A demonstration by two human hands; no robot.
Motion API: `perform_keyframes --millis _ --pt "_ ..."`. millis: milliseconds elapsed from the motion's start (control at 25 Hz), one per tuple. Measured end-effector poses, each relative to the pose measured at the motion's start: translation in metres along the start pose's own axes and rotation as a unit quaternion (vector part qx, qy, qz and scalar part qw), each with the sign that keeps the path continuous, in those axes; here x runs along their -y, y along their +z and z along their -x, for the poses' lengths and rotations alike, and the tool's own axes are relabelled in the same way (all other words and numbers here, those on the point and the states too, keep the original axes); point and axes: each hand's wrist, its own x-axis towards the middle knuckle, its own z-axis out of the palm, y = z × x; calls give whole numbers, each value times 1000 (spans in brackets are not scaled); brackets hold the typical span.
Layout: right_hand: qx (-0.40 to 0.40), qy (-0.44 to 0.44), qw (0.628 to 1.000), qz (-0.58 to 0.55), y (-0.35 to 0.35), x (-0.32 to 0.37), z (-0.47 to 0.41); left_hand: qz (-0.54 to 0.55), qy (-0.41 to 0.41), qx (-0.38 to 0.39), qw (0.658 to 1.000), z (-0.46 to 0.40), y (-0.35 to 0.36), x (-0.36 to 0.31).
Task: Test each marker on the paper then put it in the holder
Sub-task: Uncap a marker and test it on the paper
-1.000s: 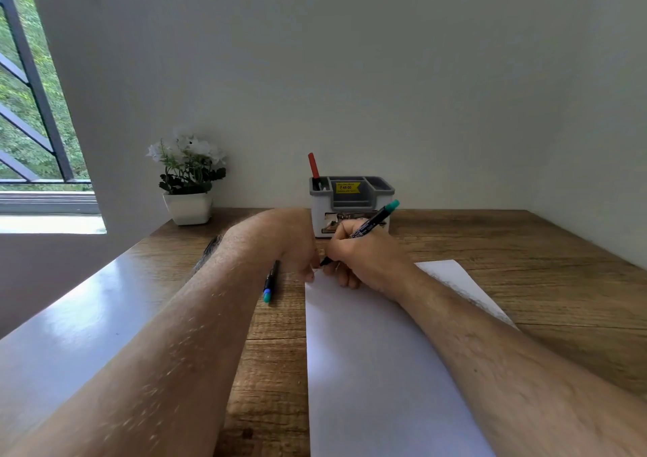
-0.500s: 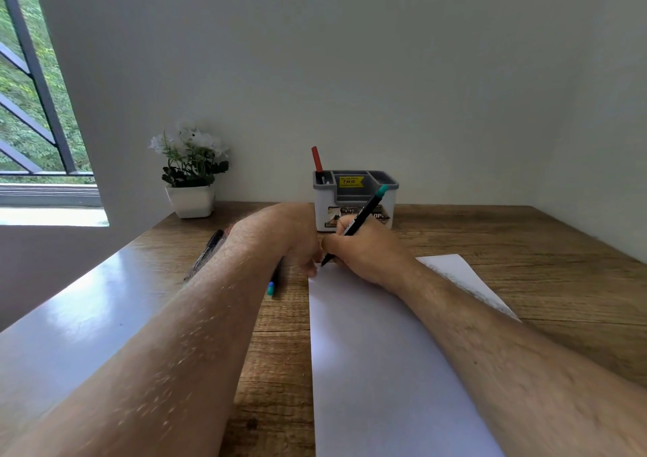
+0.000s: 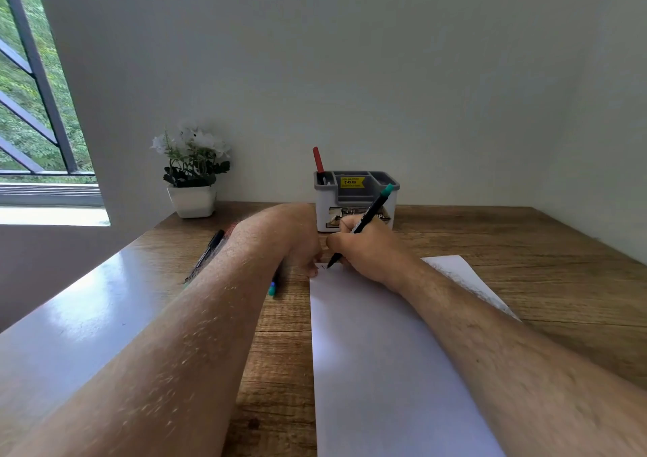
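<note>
Right hand [image 3: 371, 253]: grip closed round a black marker with a teal end [image 3: 364, 220], tip down on the far left corner of the white paper sheet [image 3: 385, 351], a faint mark beside it. Left hand [image 3: 301, 243]: fingertips on the paper's far corner; grip state unclear, fingers mostly hidden. Grey-and-white plastic holder [image 3: 355, 201] just behind both hands, a red marker [image 3: 318, 159] upright in its left compartment. More markers on the wooden counter [image 3: 525, 246]: a black one [image 3: 210, 246] left of the forearm, a teal-tipped one [image 3: 272, 286] half hidden beneath it.
</note>
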Motion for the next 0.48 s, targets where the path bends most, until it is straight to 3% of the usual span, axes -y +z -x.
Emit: perform_keyframes --millis 480 --pt "3 -10 1000 -8 0 2 2 -6 10 13 1000 15 -7 -7"
